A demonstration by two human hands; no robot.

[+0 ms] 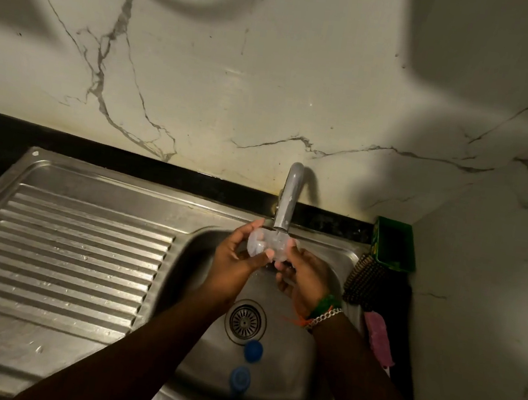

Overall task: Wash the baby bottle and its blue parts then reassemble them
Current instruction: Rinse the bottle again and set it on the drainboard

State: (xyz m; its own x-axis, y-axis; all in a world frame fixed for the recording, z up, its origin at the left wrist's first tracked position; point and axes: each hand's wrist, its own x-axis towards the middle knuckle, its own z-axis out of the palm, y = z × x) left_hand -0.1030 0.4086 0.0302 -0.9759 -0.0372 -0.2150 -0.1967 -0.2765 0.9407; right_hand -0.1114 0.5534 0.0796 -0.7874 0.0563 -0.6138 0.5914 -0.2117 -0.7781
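We have the clear baby bottle (265, 245) directly under the mouth of the tap (288, 199), held up over the back of the sink (305, 386). Its body seems to lie roughly crosswise, from our left hand toward our right, though it is clear and blurred and we cannot tell which end is the neck. Our left hand (235, 256) is wrapped around its left side, fingers curled over the top and the thumb pressing the front. Our right hand (301, 277) is closed on its right end from below, just beside the left, so both hands are gripping the one bottle under the tap.

Nearer to us than the tap, past the drain (245, 321), the two blue parts (253, 350) lie loose on the sink floor, one behind the other and a little apart. They sit between our forearms, below the hands. We judge the bottle is being rinsed; once one hand lets go, either could drop straight toward the blue parts, neither clearly the nearer.
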